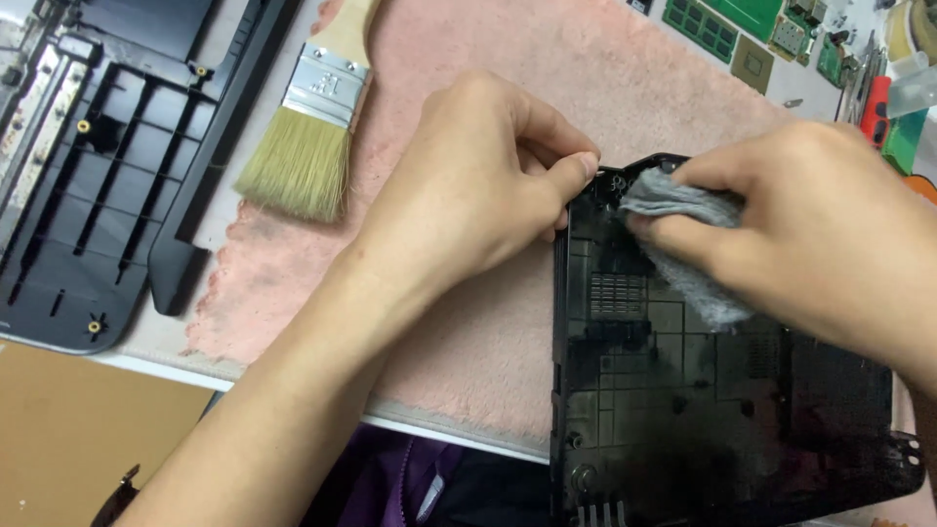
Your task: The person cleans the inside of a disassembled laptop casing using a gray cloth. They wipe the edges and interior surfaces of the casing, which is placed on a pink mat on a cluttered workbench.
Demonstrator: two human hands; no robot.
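A black plastic laptop base cover [683, 390] lies inner side up on a pink fuzzy mat [468, 322]. My left hand [468, 185] grips the cover's upper left corner, thumb on its edge. My right hand [810, 224] holds a crumpled grey cloth [683, 244] and presses it against the inside of the cover near the top.
A flat paint brush [307, 127] with pale bristles lies on the mat at upper left. Another black plastic frame [88, 176] sits at far left. Green circuit boards [742, 24] and small tools [878, 88] crowd the top right. A brown surface [68, 429] shows at bottom left.
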